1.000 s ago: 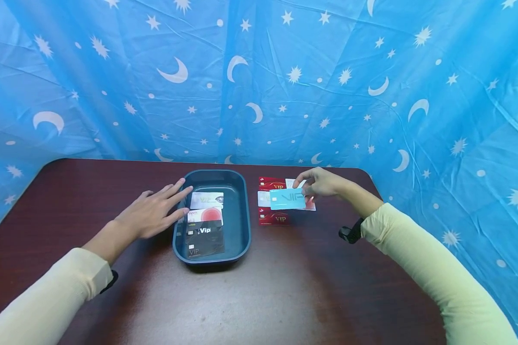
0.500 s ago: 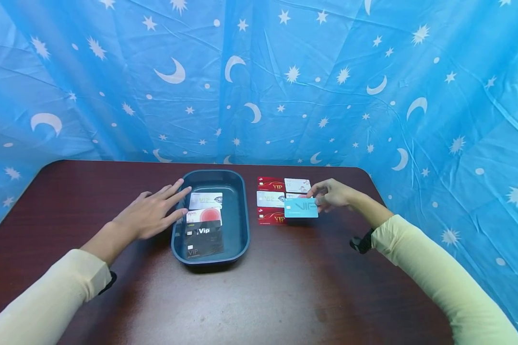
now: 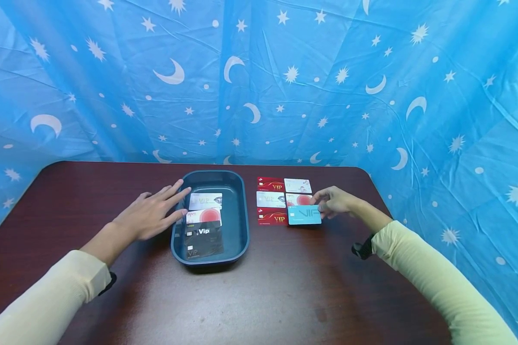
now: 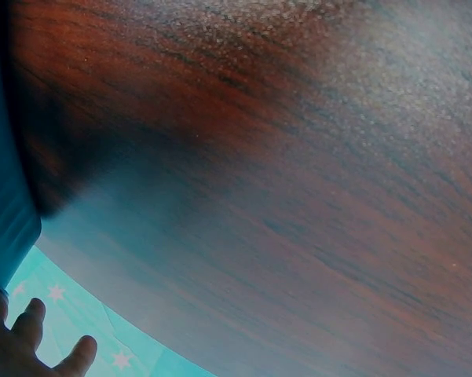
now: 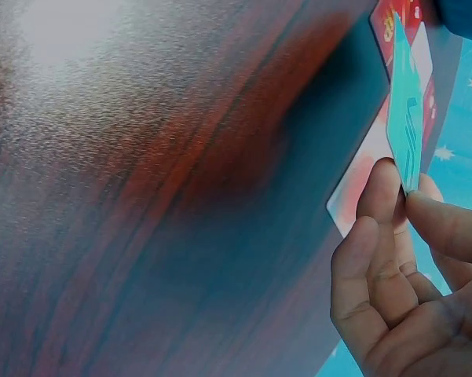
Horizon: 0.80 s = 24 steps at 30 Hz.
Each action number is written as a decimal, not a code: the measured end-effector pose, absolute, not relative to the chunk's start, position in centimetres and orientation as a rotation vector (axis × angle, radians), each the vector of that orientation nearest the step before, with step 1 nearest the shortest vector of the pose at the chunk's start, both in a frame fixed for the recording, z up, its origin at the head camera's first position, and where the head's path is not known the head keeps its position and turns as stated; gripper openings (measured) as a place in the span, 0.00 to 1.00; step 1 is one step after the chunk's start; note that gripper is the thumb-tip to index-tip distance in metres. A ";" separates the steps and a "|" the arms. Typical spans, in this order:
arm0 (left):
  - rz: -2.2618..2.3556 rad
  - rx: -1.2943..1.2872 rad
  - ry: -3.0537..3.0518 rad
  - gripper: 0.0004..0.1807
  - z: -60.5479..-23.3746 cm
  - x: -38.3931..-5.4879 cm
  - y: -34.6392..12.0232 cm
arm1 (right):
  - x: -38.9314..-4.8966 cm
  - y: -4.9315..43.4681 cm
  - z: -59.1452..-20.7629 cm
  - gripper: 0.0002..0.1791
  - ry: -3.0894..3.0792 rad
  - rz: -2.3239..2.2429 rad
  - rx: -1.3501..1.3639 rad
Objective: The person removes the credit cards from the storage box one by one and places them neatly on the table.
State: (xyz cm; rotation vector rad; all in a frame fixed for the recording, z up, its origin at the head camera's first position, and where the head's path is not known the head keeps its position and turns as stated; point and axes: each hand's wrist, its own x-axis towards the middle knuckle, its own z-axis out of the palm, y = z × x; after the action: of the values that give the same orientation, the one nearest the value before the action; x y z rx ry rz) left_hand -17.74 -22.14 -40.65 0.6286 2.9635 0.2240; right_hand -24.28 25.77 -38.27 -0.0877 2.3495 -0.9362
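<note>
My right hand (image 3: 334, 200) pinches a light blue VIP card (image 3: 303, 215) by its right end, between thumb and fingers in the right wrist view (image 5: 408, 133). The card is just in front of a white card with a red circle (image 3: 298, 199) and right of a red VIP card (image 3: 272, 216). Behind these lie a silver card (image 3: 270, 199), another red VIP card (image 3: 270, 183) and a white card (image 3: 297, 185). My left hand (image 3: 148, 213), fingers spread straight, rests at the left rim of a dark blue tray (image 3: 237, 244).
Inside the tray, overlapping in a column, are a silver VIP card (image 3: 205, 201), a white card with a red circle (image 3: 207, 216) and black cards (image 3: 205, 242). The dark wooden table (image 3: 259, 297) ends at a blue star-patterned curtain (image 3: 259, 86).
My right hand has brought the light blue card rightward and toward me, off the laid-out cards, uncovering the white and silver ones. The left hand stays at the tray.
</note>
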 end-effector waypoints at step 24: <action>0.230 0.648 2.976 0.39 -40.9 -17.7 -22.3 | -23.8 25.3 -40.4 0.13 2.470 -0.835 -0.129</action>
State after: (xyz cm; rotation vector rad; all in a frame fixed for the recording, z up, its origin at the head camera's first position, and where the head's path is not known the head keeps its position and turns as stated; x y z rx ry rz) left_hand -17.71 -22.27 -40.92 0.6480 2.9760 0.2299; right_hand -23.84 25.35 -40.40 -0.1285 2.4703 -0.8353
